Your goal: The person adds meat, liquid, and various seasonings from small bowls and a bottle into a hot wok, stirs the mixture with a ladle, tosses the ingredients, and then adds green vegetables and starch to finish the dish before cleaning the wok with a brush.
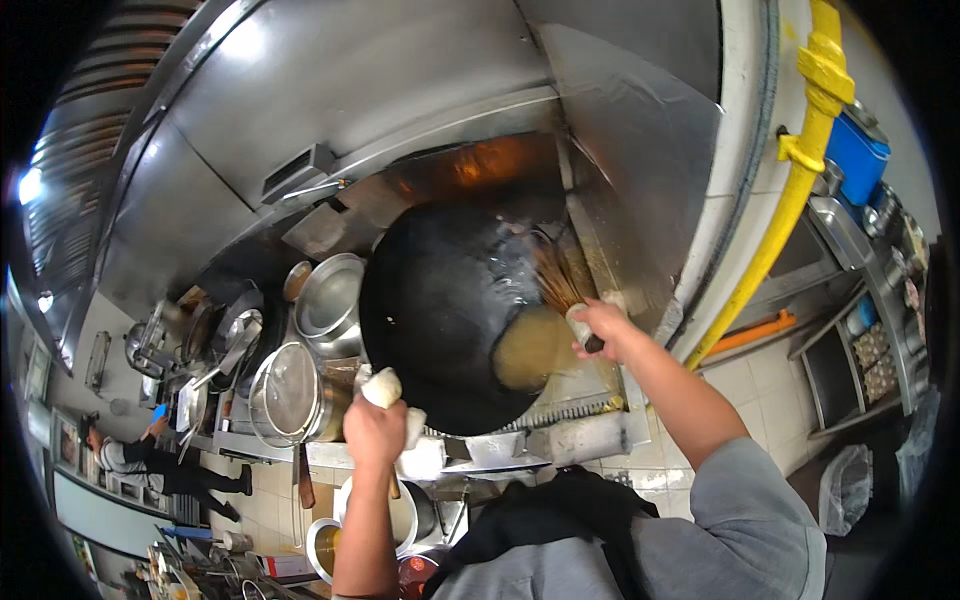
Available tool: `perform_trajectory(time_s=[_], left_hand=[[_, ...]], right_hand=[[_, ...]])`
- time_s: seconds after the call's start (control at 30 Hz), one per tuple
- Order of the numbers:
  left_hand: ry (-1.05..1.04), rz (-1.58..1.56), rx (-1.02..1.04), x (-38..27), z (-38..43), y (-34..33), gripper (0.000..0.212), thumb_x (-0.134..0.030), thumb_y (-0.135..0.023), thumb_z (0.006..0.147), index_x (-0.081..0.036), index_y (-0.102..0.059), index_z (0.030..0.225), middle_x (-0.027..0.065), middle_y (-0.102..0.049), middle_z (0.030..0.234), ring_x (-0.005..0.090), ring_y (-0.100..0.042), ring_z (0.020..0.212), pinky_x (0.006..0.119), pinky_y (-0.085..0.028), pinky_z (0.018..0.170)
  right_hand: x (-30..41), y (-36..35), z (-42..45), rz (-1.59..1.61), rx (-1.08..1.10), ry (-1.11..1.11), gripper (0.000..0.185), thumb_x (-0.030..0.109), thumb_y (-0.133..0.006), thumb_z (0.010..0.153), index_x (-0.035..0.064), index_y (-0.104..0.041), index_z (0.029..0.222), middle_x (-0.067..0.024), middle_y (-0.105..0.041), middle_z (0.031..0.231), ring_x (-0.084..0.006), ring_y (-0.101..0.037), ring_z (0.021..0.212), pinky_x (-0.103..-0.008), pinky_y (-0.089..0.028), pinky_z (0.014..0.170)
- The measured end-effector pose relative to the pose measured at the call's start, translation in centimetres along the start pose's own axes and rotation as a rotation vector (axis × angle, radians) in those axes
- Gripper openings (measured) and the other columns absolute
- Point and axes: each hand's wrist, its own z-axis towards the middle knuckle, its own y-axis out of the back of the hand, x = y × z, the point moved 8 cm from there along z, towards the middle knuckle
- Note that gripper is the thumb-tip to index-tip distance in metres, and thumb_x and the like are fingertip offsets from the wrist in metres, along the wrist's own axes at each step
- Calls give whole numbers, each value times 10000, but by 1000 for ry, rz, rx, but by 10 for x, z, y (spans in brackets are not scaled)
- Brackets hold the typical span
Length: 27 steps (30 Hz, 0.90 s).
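Note:
A large black wok (427, 300) lies tilted over the stove, with cloudy brownish liquid (532, 349) pooled at its lower right side. My right hand (604, 330) grips the wrapped handle of a bamboo wok brush (555, 277). The brush's bristles reach the wok's right rim, where water splashes and blurs. My left hand (377, 427) is closed around a white cloth (382, 388) at the wok's lower left edge. The wok's own handle is hidden there under cloth and fingers.
Left of the wok stand metal bowls (330, 292) and a round mesh strainer (291, 390). A yellow pipe (780, 217) runs down the right wall. Pots, including one of yellow liquid (324, 547), sit low by my left arm. Another person (150, 465) stands far left.

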Motion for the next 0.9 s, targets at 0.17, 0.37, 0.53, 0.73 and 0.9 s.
perform_trajectory(time_s=[0.17, 0.37, 0.53, 0.73, 0.9], left_hand=[[-63, 94, 23, -38, -22, -9, 371, -237, -682, 668, 72, -589, 853, 274, -622, 781, 442, -615, 771, 474, -500, 733], [-181, 153, -74, -38, -49, 4, 517, -233, -707, 660, 111, -558, 1016, 289, -611, 862, 447, -602, 797, 464, -498, 741], [-31, 105, -53, -9, -52, 6, 491, -203, -708, 643, 115, -554, 983, 301, -607, 849, 469, -588, 812, 477, -482, 751], [-138, 137, -51, -40, -70, 5, 539, -194, -712, 636, 126, -527, 1029, 306, -593, 885, 470, -580, 840, 484, -468, 784], [56, 105, -36, -1, -60, 5, 447, -195, -684, 661, 104, -550, 964, 299, -604, 870, 464, -582, 834, 478, -467, 781]], right_hand=[[-1, -73, 12, 716, -92, 178, 368, 208, -608, 861, 229, -440, 1188, -62, -557, 930, -228, -574, 666, -414, -496, 587], [15, -182, -106, 114, 263, 755, 769, 89, -680, 795, 31, -262, 1438, -166, -481, 1338, -175, -455, 1207, -287, -364, 1008], [-87, -68, -60, -684, 253, 547, 761, 264, -749, 740, 233, -382, 1406, -173, -532, 1279, -311, -523, 1174, -366, -394, 1015], [10, -100, -20, 220, 130, 241, 766, 187, -727, 763, 195, -339, 1423, -58, -637, 940, -222, -618, 727, -418, -562, 542], [-12, -182, -128, -158, 528, 833, 753, 132, -691, 813, 48, -277, 1437, -130, -625, 1080, -174, -614, 928, -290, -480, 861]])
